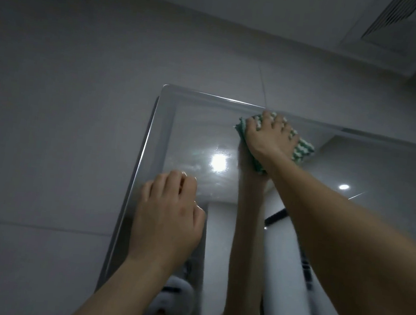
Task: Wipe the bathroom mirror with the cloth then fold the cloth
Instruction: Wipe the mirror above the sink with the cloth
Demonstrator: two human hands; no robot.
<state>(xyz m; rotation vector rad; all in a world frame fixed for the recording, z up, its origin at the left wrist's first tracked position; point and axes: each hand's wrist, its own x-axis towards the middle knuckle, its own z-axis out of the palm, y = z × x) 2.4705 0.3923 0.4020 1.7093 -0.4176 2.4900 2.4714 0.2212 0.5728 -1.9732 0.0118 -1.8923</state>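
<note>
Wiping stage under way, by look of it; folding not begun. Right hand [269, 135] presses green-and-white nubby microfibre cloth [302, 148] flat against frameless rectangular wall mirror [194, 135], fingers spread, just below mirror's top edge, right of its top-left corner. Left hand [169, 217] bare, fingers loosely bent, holding nothing, against glass near mirror's left edge. Smears visible around light glare [218, 163] near top-left corner; likely more wiping left. Grey wall tiles [64, 115] around; ceiling vent [396, 20] overhead. Nothing blocks cloth's path.
</note>
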